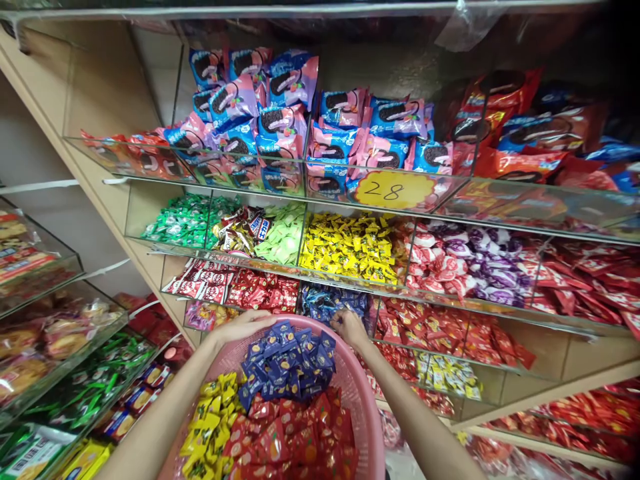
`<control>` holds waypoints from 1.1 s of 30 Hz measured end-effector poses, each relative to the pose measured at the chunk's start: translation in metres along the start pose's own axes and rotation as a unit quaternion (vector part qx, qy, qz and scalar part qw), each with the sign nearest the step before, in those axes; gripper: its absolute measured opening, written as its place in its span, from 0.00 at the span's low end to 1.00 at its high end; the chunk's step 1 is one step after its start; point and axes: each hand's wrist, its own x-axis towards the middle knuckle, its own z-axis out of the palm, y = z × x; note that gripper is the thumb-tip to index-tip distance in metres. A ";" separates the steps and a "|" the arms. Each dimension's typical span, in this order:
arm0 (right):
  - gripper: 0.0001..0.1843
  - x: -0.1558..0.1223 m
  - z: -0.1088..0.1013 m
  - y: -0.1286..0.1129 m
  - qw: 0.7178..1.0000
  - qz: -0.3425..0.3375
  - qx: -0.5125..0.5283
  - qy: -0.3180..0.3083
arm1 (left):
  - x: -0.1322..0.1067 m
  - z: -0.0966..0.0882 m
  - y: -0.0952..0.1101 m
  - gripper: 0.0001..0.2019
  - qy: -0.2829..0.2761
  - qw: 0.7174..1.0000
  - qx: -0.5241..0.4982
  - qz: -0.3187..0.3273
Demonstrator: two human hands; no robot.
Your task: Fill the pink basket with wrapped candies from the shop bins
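Observation:
A pink plastic basket (pixel 371 407) is in front of me, tilted toward me. Inside lie blue-wrapped candies (pixel 290 363), yellow-wrapped candies (pixel 210 420) and red-wrapped candies (pixel 295 433), each in its own heap. My left hand (pixel 245 325) is on the basket's far left rim, holding it. Just beyond the rim, my right hand (pixel 349 327) is at the bin of dark blue wrapped candies (pixel 320 303). Its fingers are curled together, and whatever they may hold is hidden.
Glass-fronted shelves rise ahead, with yellow candies (pixel 350 247), green candies (pixel 180 217) and purple-white candies (pixel 500 263) in divided bins. Cookie packs (pixel 280 120) fill the upper shelf above a yellow price tag (pixel 395 191). More snack shelves (pixel 65 363) stand at left.

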 end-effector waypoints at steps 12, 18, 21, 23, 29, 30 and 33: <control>0.19 -0.028 -0.051 -0.022 0.972 0.003 0.223 0.068 | 0.001 0.000 0.003 0.26 0.006 1.000 0.003 -0.003; 0.21 -0.048 -0.068 -0.056 0.889 0.058 0.453 0.032 | 0.000 -0.001 0.005 0.25 0.005 1.000 0.006 -0.004; 0.20 -0.054 -0.069 -0.060 0.871 0.065 0.486 0.015 | -0.001 -0.001 0.005 0.24 0.004 1.000 0.004 -0.011; 0.19 -0.057 -0.068 -0.059 0.865 0.062 0.497 0.004 | 0.000 -0.001 0.005 0.24 0.001 1.000 0.005 -0.011; 0.17 -0.066 -0.065 -0.065 0.887 0.039 0.460 0.009 | 0.000 -0.001 0.007 0.23 0.004 1.000 0.012 -0.010; 0.16 -0.068 -0.064 -0.068 0.897 0.025 0.440 0.021 | 0.000 -0.001 0.007 0.23 0.003 1.000 0.011 -0.011; 0.13 -0.078 -0.062 -0.077 0.917 -0.014 0.398 0.031 | 0.000 -0.001 0.006 0.23 0.001 1.000 0.005 -0.013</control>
